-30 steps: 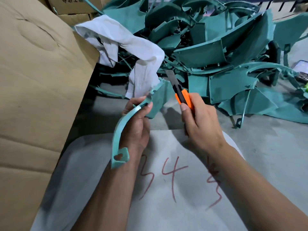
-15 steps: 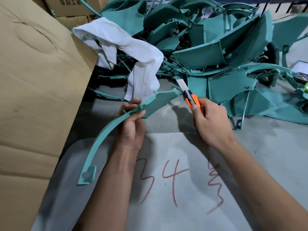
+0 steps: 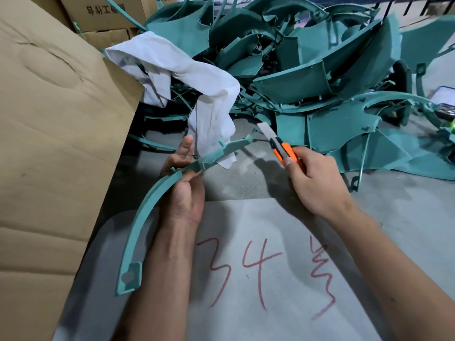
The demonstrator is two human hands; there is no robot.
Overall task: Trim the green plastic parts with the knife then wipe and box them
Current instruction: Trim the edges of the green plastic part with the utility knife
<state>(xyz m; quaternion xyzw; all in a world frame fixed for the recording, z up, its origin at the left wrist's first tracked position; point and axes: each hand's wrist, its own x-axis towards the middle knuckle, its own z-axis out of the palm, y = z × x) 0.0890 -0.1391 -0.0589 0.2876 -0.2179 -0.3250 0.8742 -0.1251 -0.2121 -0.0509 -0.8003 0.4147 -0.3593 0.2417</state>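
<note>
Plainly we are in the trimming stage, and most of the job is ahead of us. Starting left of our hands, the big cardboard box (image 3: 56,153) leans beside us; we cannot see inside it, so we cannot tell how many parts are already boxed. Our left hand (image 3: 183,190) pinches the curved green strip (image 3: 145,212) near its middle, thumb and fingers wrapped over the band, while the tabbed end with its small cut-out hangs down toward the left forearm and the wider, notched end points up and away toward the knife. The strip looks thin, springy and matte, with little pegs and a stepped edge near our grip that we judge to be the bits needing trimming. Just beyond the left hand the white cloth (image 3: 197,94) drapes over the heap, within reach for wiping, not yet taken up. To the right, our right hand (image 3: 317,183) is clenched round the orange knife (image 3: 283,151), blade out and held just clear of the strip's far end, not touching it. Beyond and right of both hands sprawls the pile of green parts (image 3: 320,77), so plenty remains to trim, wipe and box.
</note>
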